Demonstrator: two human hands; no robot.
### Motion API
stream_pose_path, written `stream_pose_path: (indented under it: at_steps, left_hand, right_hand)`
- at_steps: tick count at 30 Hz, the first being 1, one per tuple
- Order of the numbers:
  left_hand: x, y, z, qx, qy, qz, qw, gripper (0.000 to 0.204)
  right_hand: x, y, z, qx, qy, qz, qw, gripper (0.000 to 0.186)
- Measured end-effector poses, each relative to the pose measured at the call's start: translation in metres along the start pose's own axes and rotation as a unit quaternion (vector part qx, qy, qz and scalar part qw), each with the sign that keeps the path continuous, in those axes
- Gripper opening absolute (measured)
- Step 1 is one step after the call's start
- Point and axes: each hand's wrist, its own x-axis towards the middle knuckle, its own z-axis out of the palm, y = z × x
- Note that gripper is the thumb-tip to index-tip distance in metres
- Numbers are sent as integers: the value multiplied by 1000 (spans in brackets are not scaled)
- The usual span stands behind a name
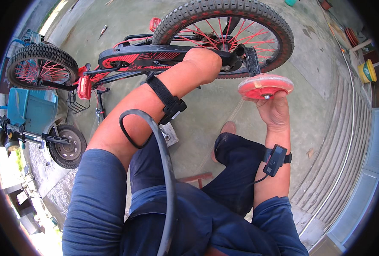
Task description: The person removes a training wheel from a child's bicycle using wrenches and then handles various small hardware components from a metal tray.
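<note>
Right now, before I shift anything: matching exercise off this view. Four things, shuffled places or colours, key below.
Things
1. Training wheel
2. Left hand
3. Bucket
4. Right hand

Places or colours
A. Yellow, toward the right edge of the view
B. Gripping a small round part, thumb on its face
C. Red, with a paler rim
D. By the chain guard, fingers hidden from view

Pairs: 1-C, 2-D, 3-A, 4-B
</note>
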Motion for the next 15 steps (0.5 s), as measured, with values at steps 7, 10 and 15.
stream_pose_path:
  at_steps: [7, 10, 15]
  left_hand:
    - [-4, -16, 41, -19, 31, 1, 999, 22]
    - [-3, -17, 53, -23, 69, 19, 997, 17]
    - [0, -22, 53, -47, 71, 19, 996, 18]
  right_hand:
    - [1, -1, 23, 28, 79, -10, 996, 53]
    - [1, 3, 14, 20, 49, -17, 998, 61]
    - [-4, 10, -1, 32, 47, -3, 998, 88]
